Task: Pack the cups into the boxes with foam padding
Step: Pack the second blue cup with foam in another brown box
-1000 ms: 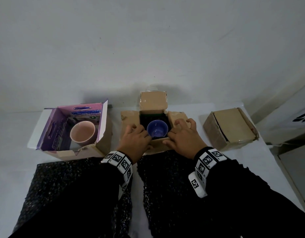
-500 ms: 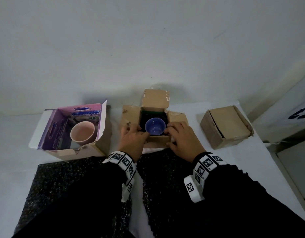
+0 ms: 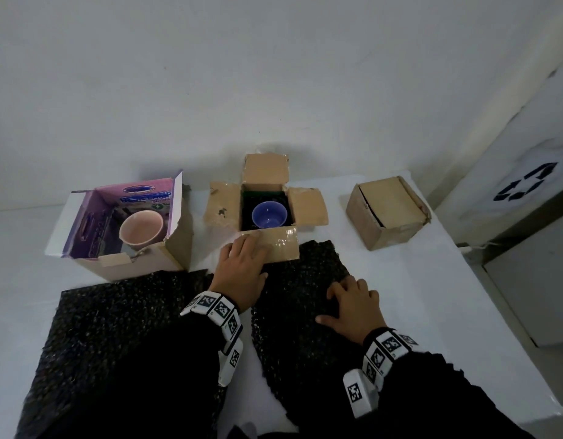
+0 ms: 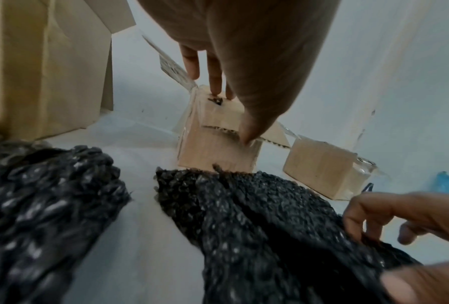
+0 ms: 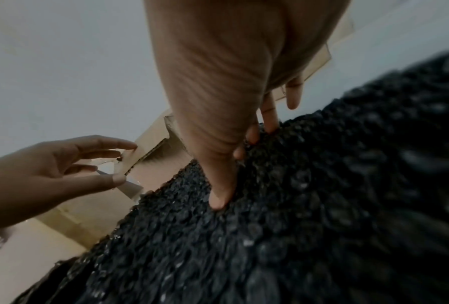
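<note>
Head view: right hand [image 3: 356, 307] pinches the black foam sheet [image 3: 299, 280], thumb and bent fingers dug in. Beside it, left hand [image 3: 240, 270] lays straight fingers on the near flap [image 3: 281, 245] of the brown box [image 3: 307, 205]. Just beyond those fingertips, the blue cup [image 3: 269, 213] sits inside.

Head view looks down on table [image 3: 400, 280]; wrist views close along fingers [image 4: 215, 74]; all share open box [image 3: 283, 248].

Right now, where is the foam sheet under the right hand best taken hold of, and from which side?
Probably pinch the foam sheet at its right edge, coming from the right: it lies flat, that edge is free on the table, while its far end meets the open box and the left hand.
</note>
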Available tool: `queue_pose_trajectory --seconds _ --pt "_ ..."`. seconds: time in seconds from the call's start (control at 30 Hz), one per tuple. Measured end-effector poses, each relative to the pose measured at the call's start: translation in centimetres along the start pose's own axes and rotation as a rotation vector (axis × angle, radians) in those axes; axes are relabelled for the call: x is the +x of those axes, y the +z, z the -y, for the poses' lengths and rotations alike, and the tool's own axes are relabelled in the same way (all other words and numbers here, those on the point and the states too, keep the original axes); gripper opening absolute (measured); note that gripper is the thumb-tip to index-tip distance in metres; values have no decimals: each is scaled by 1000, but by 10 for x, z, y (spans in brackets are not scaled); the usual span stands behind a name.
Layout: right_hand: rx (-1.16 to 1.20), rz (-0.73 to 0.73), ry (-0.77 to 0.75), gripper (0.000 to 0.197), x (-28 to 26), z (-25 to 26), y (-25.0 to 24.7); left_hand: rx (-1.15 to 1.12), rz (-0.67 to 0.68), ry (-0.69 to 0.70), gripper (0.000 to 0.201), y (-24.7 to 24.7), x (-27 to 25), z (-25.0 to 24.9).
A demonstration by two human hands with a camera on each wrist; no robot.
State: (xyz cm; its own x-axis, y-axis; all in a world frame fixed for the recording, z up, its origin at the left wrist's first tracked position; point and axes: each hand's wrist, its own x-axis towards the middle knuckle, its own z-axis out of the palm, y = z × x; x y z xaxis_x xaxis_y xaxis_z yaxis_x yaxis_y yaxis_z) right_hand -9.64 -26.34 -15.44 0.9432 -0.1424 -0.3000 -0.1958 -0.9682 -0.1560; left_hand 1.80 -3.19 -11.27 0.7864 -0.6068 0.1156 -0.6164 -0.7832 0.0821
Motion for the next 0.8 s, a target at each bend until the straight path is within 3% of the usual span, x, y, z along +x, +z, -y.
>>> queue_pose_trajectory --seconds 0.13,0.23,0.37,0.43,0.5,0.6,0.67,0.8 --pt "113 -151 -63 22 0 4 0 -29 34 72 58 2 -13 -6" --pt "269 -310 -215 15 0 2 -11 -79 8 145 70 -2 -15 -11" --pt "369 -247 -445 14 -6 6 -42 -121 44 281 114 -16 -9 -21" --pt "365 -235 -500 15 -8 10 -54 -118 111 286 118 -21 -2 -26" --pt "386 -257 -511 14 -10 14 -63 -155 162 280 96 -21 4 -28" --pt "396 -286 -463 13 -11 17 -74 -309 123 339 32 -23 7 -30" --pt "387 -265 -430 12 -14 19 -80 -384 126 309 20 -25 7 -30" --pt "286 -86 -334 58 -12 19 -90 -372 167 237 15 -38 10 -27"
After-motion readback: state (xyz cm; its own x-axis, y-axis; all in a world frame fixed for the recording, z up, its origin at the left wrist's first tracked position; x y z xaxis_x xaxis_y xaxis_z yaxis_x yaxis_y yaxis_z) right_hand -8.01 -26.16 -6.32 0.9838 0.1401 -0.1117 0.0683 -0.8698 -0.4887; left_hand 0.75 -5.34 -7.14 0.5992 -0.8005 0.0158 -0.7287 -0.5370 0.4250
